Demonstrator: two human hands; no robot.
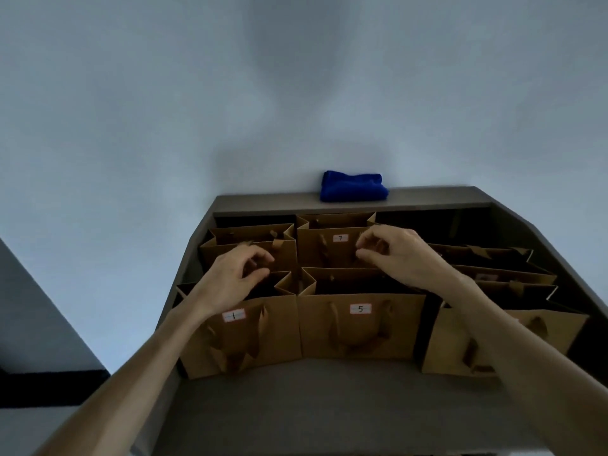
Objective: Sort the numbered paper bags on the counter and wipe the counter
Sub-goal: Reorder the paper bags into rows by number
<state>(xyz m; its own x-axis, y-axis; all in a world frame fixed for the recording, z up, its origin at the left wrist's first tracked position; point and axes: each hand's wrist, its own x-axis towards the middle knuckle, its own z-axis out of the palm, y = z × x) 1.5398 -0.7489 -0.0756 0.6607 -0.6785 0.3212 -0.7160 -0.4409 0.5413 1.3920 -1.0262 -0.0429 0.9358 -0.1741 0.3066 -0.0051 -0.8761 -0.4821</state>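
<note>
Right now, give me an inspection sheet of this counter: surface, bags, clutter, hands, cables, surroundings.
Surface: grey counter, bare strip in front of the bags; raised ledge at the back.
Job's things: brown paper bags in rows; labels read on bag 1, bag 5 and bag 7; labels on the right-hand bags hidden or too dark. Blue cloth folded on the ledge.
Clutter: nothing seen.
Hands: left hand and right hand over the bags' tops, fingers curled; whether either pinches a handle cannot be told.
Cables: nothing seen.
Surroundings: plain wall behind; dim light.
</note>
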